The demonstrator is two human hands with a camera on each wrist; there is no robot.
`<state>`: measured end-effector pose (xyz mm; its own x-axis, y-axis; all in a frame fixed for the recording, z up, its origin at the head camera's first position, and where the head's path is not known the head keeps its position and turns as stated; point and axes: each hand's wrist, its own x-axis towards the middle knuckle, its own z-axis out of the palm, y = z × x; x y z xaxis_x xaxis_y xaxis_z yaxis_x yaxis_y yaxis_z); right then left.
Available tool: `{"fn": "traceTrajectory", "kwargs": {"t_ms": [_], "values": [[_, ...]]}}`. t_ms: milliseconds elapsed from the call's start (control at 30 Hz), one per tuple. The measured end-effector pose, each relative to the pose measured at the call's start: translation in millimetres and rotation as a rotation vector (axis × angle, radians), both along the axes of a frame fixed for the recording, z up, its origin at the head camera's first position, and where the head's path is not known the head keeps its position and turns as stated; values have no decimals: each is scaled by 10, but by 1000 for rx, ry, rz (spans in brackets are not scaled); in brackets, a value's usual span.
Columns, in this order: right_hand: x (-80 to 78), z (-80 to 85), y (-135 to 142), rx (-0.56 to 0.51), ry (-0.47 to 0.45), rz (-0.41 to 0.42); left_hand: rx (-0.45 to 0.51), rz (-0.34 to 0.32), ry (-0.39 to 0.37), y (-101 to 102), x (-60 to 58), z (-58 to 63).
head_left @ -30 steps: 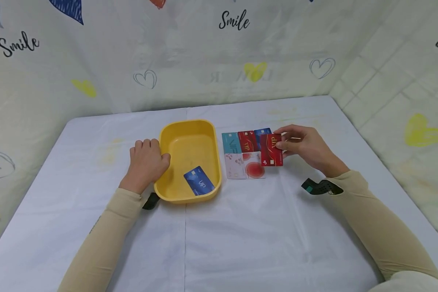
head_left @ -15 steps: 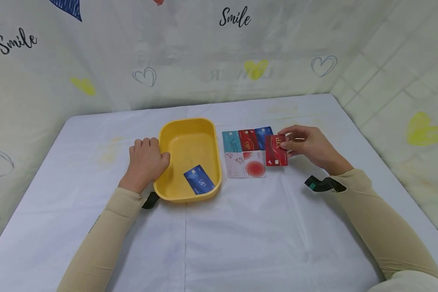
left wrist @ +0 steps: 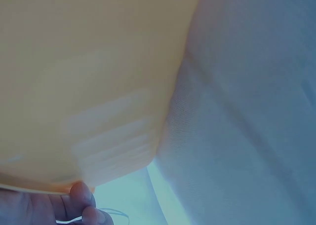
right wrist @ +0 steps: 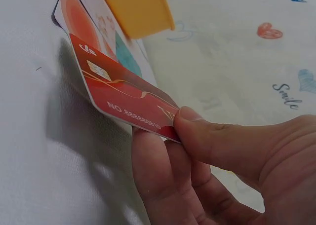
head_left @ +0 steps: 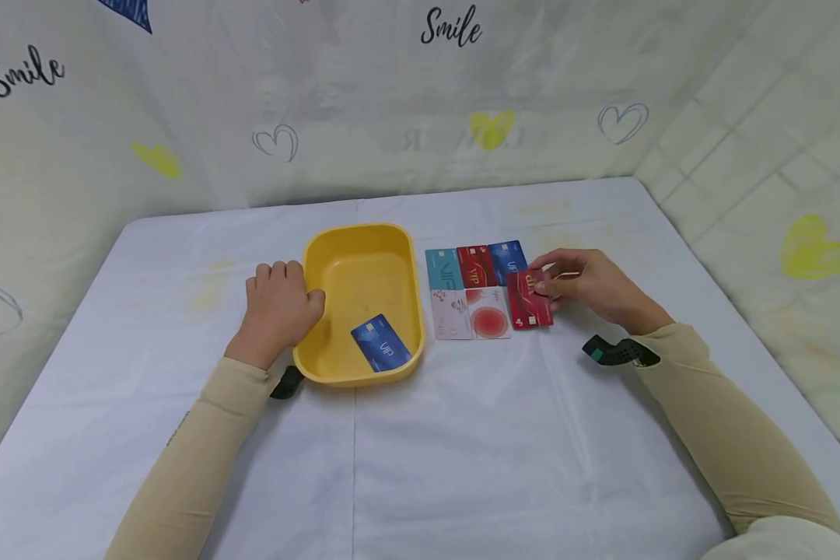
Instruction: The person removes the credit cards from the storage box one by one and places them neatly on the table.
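Observation:
In the head view my right hand (head_left: 595, 284) pinches a red VIP card (head_left: 527, 303) between thumb and fingers, at the right end of the front row of cards. The right wrist view shows that card (right wrist: 121, 89) tilted, one edge above the white cloth. Beside it lie a white card with red circles (head_left: 490, 315) and a pale pink card (head_left: 451, 315). Behind these are a teal card (head_left: 443, 268), another red VIP card (head_left: 474, 264) and a blue card (head_left: 505, 260). My left hand (head_left: 280, 311) grips the left rim of a yellow plastic tray (head_left: 364, 272).
One blue VIP card (head_left: 381, 344) lies askew inside the tray, near its front right corner. A white cloth (head_left: 448, 451) covers the table. Behind it hangs a pale sheet (head_left: 350, 93) printed with hearts and "Smile".
The red card in my right hand has moved right, off the card with red circles, then slightly toward me and lower. My left hand stays on the tray.

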<state>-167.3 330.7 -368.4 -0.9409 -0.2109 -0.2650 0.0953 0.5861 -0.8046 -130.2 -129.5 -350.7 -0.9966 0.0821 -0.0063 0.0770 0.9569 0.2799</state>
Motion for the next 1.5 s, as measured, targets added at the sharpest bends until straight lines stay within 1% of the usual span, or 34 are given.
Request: {"fn": "traceTrajectory", "kwargs": {"t_ms": [267, 467, 600, 733, 900, 1100, 1500], "values": [[-18, -47, 26, 47, -26, 30, -9, 6, -3, 6, -9, -9], [-15, -65, 25, 54, -20, 53, -10, 9, -10, 10, -7, -10], [-8, -59, 11, 42, -19, 73, -8, 10, -11, 9, -4, -7], [7, -43, -11, 69, -23, 85, -5, 10, -12, 10, -2, -8], [9, -37, -24, 103, -32, 77, -7, 8, -8, 10, -2, -6], [1, -66, -41, 105, -60, 65, -1, 11, -30, 10, 14, -7], [31, -16, -74, 151, -22, 60, -2, 10, -21, 18, 4, -6]]}}
